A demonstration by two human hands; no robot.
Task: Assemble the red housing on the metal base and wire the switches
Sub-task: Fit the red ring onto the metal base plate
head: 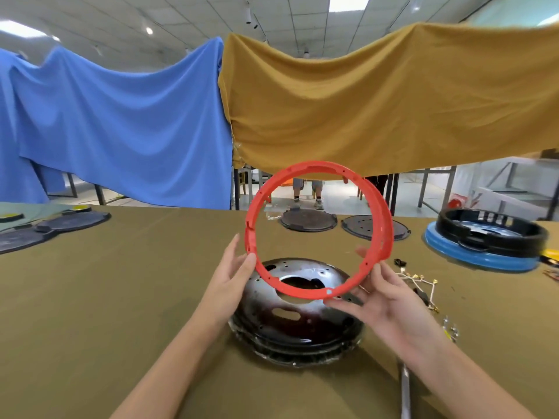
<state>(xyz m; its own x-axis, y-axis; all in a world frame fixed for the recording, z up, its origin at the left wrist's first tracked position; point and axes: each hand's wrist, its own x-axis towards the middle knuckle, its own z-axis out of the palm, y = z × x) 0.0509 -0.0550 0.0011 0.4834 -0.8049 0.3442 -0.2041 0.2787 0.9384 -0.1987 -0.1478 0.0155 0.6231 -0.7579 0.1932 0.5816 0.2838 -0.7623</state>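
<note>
From the head camera, a person holds a red ring [317, 231] up in the air with both hands. The ring stands almost upright, tilted a little, above a shiny metal base [298, 313]. The base is a dark dome with holes in it, and it sits on the brown table [121, 282] just under the ring.

Far to the right, a blue tray [481, 255] sits on the table with a black ring [490, 234] resting in it. What else lies in the tray is too blurry to tell.

The left hand [230, 276] reaches up from the lower left. Its fingers are mostly straight, and its thumb and fingers touch the left side of the red ring. The right hand [390, 303] comes in from the lower right with the palm facing up. Its thumb and fingers pinch the bottom right edge of the red ring.

A bunch of wires [420, 285] lies on the table just right of the right hand. Two dark round plates [308, 220] lie flat farther back. A blue cloth [121, 128] and a yellow cloth [378, 101] hang behind the table.

No writing can be read anywhere.
</note>
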